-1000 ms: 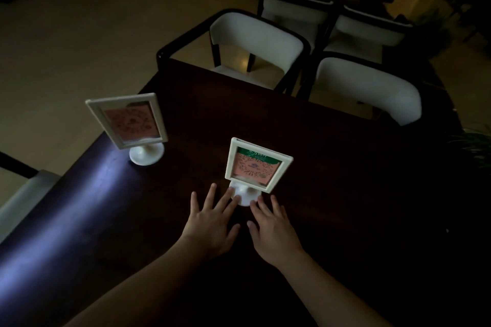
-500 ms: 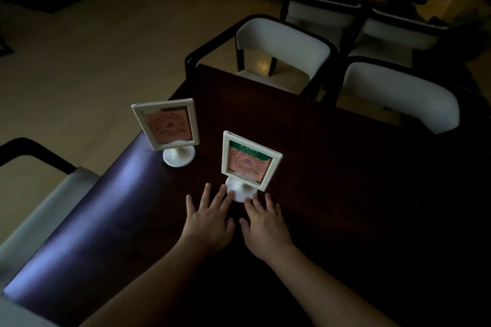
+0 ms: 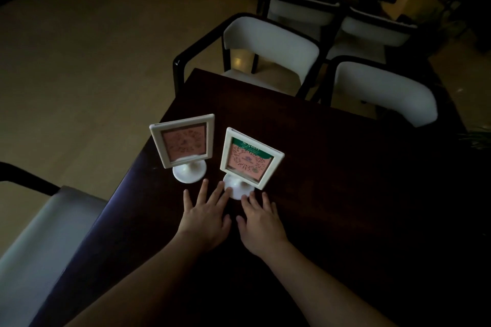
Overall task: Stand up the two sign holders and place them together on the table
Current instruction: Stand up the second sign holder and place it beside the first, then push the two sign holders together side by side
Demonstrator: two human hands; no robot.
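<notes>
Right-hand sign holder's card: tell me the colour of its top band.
Green, above a pink printed panel on the card; it shows in the head view.

Dim room lying mostly in shadow, pale floor (image 3: 93,61) filling the upper left, dark wooden table (image 3: 332,167) stretching across the centre, white-cushioned black-framed chairs (image 3: 268,42) standing at upper right, another chair (image 3: 39,233) showing at lower left.

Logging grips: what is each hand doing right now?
Left hand: open, fingertips on the green-topped white sign holder's base.
Right hand: open, fingertips at that base.
</notes>
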